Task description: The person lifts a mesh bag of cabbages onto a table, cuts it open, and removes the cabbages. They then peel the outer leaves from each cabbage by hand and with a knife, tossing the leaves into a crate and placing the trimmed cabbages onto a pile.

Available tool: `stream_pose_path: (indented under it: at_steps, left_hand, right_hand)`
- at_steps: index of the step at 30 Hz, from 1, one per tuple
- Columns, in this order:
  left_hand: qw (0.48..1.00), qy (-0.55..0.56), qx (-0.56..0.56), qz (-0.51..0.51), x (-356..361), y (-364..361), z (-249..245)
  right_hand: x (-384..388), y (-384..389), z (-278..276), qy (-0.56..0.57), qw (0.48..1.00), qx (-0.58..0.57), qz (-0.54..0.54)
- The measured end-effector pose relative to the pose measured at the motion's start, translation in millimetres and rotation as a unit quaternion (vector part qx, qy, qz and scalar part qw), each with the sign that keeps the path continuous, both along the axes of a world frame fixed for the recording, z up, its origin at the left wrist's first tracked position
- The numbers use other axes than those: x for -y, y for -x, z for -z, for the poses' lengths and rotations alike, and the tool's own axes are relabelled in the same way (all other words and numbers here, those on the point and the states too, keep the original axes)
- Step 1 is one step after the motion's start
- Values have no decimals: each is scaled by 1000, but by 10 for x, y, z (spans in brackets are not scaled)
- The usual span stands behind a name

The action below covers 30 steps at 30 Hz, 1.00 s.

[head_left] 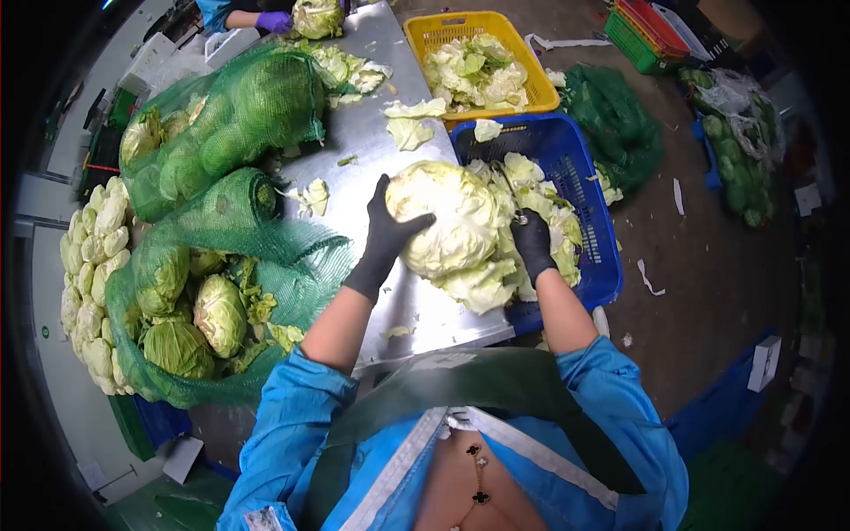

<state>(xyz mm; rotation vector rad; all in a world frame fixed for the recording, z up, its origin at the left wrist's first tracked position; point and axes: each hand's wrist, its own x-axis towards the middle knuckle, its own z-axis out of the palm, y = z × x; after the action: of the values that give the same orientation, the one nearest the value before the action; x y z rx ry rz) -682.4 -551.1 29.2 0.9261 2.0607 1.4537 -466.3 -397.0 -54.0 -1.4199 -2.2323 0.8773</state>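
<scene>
A pale cabbage with loosened outer leaves is over the front right part of the metal table. My left hand, in a dark glove, holds its left side, thumb and fingers spread around it. At the cabbage's right edge is my right hand, also gloved, with fingers curled. A thin, shiny tool, which looks like a knife, shows at its fingertips; most of it is hidden. Beneath and beyond this hand, a blue basket contains torn cabbage leaves.
Green mesh bags of cabbages lie on the left, one gaping. Pale cabbages are stacked at far left. A yellow basket holds leaves. Across the table is another person's purple-gloved hand. More mesh lies on the floor.
</scene>
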Motion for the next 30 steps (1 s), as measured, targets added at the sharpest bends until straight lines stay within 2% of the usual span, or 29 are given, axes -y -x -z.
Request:
stream_pose_path:
  at_steps: [1,2,3,4,6,7,8,10,11,12,14,15,16,18,19,20,21,22,23,24,25,26,27,28,30]
  left_hand:
    - [1000,-18,3,10,-14,37,49]
    - [999,-34,8,19,-2,63,128]
    - [999,-40,-4,21,-8,25,119]
    - [999,-35,-1,22,7,-23,56]
    - [994,66,-84,-17,-11,-116,-110]
    - [996,71,-60,-5,-16,-120,-127]
    - [996,67,-61,-6,-19,-135,-128]
    - [988,79,-130,0,11,-173,-100]
    - [987,61,-146,14,47,-210,-124]
    - [988,69,-141,14,149,-232,-30]
    - [994,-22,-97,35,202,-6,266]
    - [995,-81,30,54,235,87,293]
    - [981,-113,138,75,273,120,340]
    - [964,-87,221,119,193,314,240]
    - [951,-69,261,149,126,379,35]
    - [954,-38,227,194,54,563,105]
    - [967,-5,138,214,-56,667,41]
    - [971,30,50,232,-112,752,-24]
    - [987,53,99,117,-166,707,-189]
    - [995,81,45,21,-181,667,-364]
    - [994,106,-10,27,-78,661,-168]
    - [989,128,-68,34,53,640,9]
    - [988,105,33,107,71,377,-128]
    - [985,102,-130,41,200,147,92]
    - [988,99,-101,57,81,126,-55]
  right_hand:
    - [-2,-8,-55,-37,999,-24,26]
    - [71,7,-386,-71,995,-47,51]
    - [88,17,-503,-95,994,-48,-20]
    - [217,71,-774,-56,996,-27,-64]
    - [377,222,-978,-75,990,21,-116]
    - [397,325,-1104,-30,987,95,-127]
    - [366,399,-977,-62,987,83,-126]
    - [155,532,-888,-37,991,89,-93]
    - [-10,608,-800,16,999,27,-32]
    - [-251,666,-619,83,995,5,-49]
    - [-477,739,-271,148,977,-31,-150]
    - [-353,721,-427,194,966,-108,-129]
    - [-286,726,-469,212,966,-108,-100]
    - [-416,669,40,198,977,-44,-71]
    - [-454,558,310,205,977,5,-57]
    - [-451,462,463,211,975,52,-43]
    - [-422,419,314,238,966,99,-17]
    - [-402,342,398,142,979,135,-63]
    - [-355,319,462,116,992,44,-9]
    - [-281,320,341,90,994,-45,44]
    - [-267,245,188,88,993,-67,41]
    - [-229,249,-242,84,991,-93,38]
    - [-170,225,-304,11,991,-136,11]
    - [-188,226,-105,-104,979,-163,-67]
    - [-19,383,-522,73,979,-177,-71]
